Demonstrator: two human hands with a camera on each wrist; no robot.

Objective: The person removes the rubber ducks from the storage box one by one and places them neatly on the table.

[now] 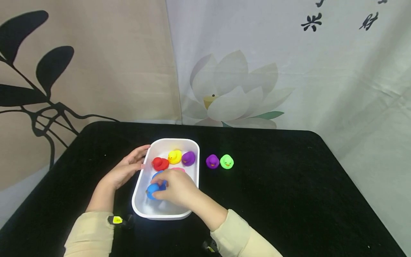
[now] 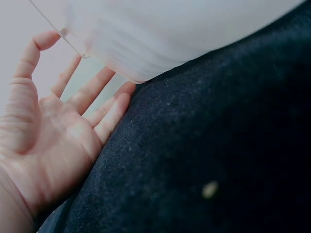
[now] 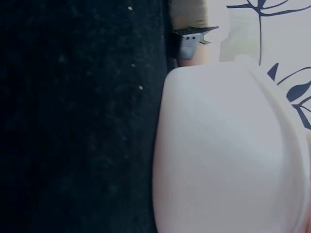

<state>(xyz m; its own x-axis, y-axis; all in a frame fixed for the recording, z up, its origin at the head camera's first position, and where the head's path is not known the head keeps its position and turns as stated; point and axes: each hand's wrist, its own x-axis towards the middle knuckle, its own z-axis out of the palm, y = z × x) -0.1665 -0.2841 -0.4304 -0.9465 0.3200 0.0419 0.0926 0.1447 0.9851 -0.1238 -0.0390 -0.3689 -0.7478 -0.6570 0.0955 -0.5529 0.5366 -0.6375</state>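
A white plastic tray (image 1: 165, 213) holds several small rubber ducks. My left hand (image 1: 126, 167) is at its left side, with fingers extended and fingertips touching the wall; the left wrist view shows this hand (image 2: 58, 121) palm up against the tray (image 2: 160, 39). Inside the tray, my right hand (image 1: 178, 187) pinches a blue rubber duck (image 1: 152, 192) between thumb and fingers. More blue shows just behind those fingers, partly hidden. Farther back lie a red duck (image 1: 160, 164), a yellow duck (image 1: 174, 156) and a purple duck (image 1: 188, 159). A pink one (image 1: 178, 169) is mostly covered by the right hand.
Right of the tray, another purple duck (image 1: 212, 161) and a green duck (image 1: 227, 161) stand side by side on the black tabletop (image 1: 289, 192). A printed cloth backdrop (image 1: 128, 64) hangs behind the table. The tray's outer wall (image 3: 223, 150) fills much of the right wrist view.
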